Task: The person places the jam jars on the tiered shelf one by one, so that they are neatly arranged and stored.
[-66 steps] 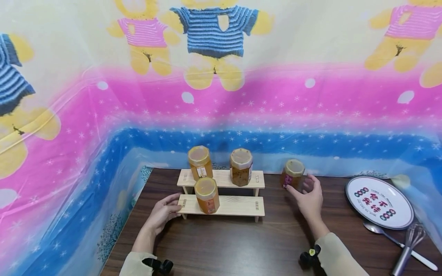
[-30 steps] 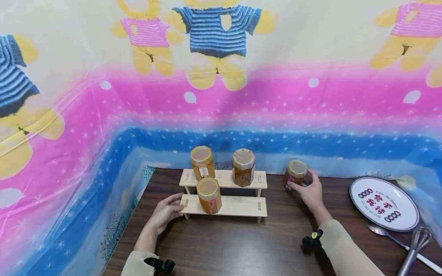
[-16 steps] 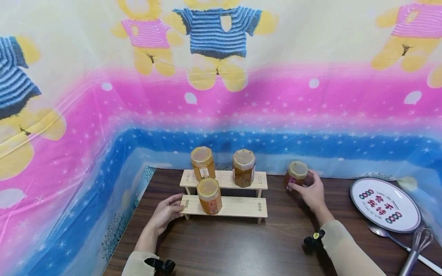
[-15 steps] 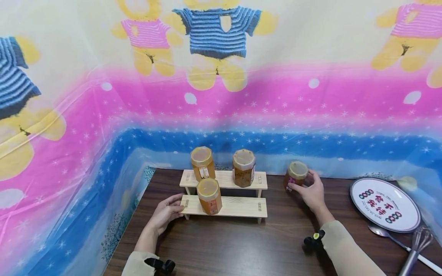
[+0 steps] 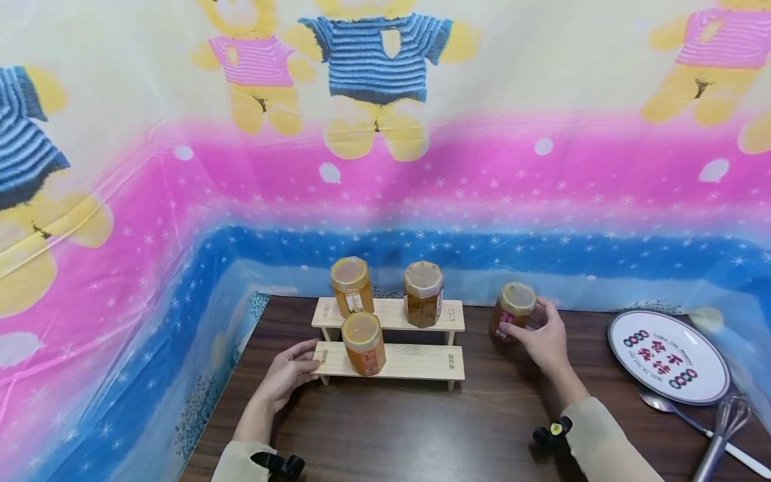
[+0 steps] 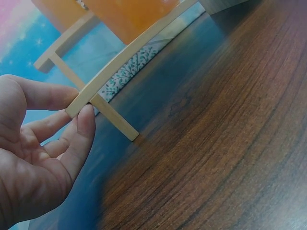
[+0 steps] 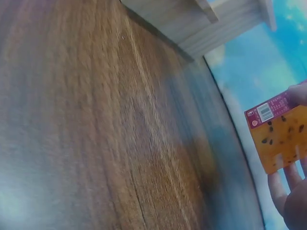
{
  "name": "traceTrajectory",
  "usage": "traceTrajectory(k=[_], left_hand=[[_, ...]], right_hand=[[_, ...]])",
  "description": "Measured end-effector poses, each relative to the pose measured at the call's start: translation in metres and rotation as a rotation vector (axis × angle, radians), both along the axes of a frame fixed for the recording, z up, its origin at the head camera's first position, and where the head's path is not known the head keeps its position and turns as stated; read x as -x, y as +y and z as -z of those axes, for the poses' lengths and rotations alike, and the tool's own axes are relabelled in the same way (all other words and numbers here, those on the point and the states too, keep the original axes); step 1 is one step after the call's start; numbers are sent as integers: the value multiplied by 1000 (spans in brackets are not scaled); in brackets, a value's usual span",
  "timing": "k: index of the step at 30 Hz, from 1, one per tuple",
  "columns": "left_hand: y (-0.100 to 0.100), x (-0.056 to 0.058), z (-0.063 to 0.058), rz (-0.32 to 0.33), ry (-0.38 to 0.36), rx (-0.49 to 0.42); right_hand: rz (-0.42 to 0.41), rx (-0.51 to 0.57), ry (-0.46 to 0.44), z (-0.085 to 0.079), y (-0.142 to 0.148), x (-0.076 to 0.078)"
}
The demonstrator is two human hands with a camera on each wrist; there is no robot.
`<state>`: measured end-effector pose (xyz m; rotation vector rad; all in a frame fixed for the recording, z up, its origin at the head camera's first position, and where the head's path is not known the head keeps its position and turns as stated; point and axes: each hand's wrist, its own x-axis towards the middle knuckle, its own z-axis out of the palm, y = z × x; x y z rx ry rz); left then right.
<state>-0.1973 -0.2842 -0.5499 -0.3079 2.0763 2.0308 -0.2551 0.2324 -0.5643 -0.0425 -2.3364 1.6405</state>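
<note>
My left hand (image 5: 284,375) pinches the left end of the lower step of a two-tier wooden display stand (image 5: 415,361). In the left wrist view, its thumb and fingers (image 6: 85,122) grip the board's end just beside a leg. My right hand (image 5: 545,338) holds a jar (image 5: 512,313) with a pink label, right of the stand, thumb in front and fingers behind. In the right wrist view, this jar (image 7: 278,136) shows orange contents with dark specks. Two jars stand on the upper step: a golden one (image 5: 351,288) and a speckled brown one (image 5: 423,298). An orange jar (image 5: 365,348) stands on the lower step.
A white plate (image 5: 668,355) with red characters lies at the right of the dark wooden table (image 5: 409,428). A spoon (image 5: 674,410) and a whisk (image 5: 723,428) lie in front of it. A printed cloth (image 5: 482,201) hangs behind the table and along its left side.
My right hand's fingers have drawn closer round the pink-labelled jar, which has shifted and turned slightly, with more label showing than half a second ago. My left hand keeps its pinch on the stand.
</note>
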Motion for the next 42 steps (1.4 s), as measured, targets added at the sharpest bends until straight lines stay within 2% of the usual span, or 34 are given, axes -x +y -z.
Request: traceTrajectory(k=[9, 18, 31, 42], left_hand=[[0, 0, 1, 2, 8, 1], [0, 1, 1, -8, 5, 4], [0, 1, 3, -3, 8, -4], [0, 1, 1, 0, 6, -2]], right_hand=[[-28, -15, 5, -13, -7, -20], [-64, -73, 25, -28, -20, -41], [-188, 46, 36, -38, -59, -64], [-246, 96, 9, -45, -100, -72]])
